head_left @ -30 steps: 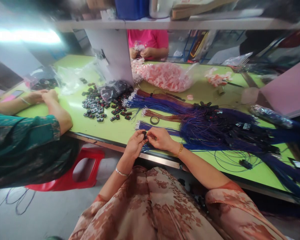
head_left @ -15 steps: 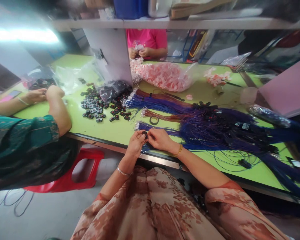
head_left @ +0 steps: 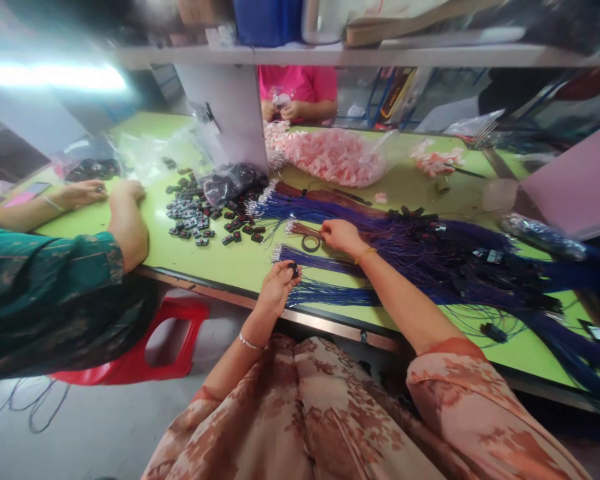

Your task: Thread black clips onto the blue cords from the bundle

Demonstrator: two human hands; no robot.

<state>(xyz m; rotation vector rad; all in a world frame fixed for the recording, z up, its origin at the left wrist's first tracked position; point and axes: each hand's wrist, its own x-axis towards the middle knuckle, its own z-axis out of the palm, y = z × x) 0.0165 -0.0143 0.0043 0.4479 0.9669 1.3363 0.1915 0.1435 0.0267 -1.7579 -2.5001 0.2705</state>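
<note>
My left hand (head_left: pixel 276 287) is closed round a small black connector housing (head_left: pixel 293 269), near the front edge of the table. My right hand (head_left: pixel 342 237) has its fingers curled and pinched at a bundle of brown wires (head_left: pixel 303 229). Whether a wire is between those fingertips is hidden. Just below the right fingertips lies a roll of dark tape (head_left: pixel 311 243). Purple wires (head_left: pixel 310 259) with silvery terminal ends lie between the two hands. A row of blue wires (head_left: pixel 337 292) runs to the right of my left hand.
Loose black connectors (head_left: pixel 190 213) lie left of the wires, beside a plastic bag (head_left: pixel 230 183) of dark parts. Farther back sits a bag of pink pieces (head_left: pixel 335 157). A co-worker's arms (head_left: pixel 130 223) rest at left, above a red stool (head_left: pixel 180 340). A shelf (head_left: pixel 300 55) spans overhead.
My right hand has left the black connector and moved up and right to the brown wires. The left hand keeps the connector. The left co-worker's hands have moved apart.
</note>
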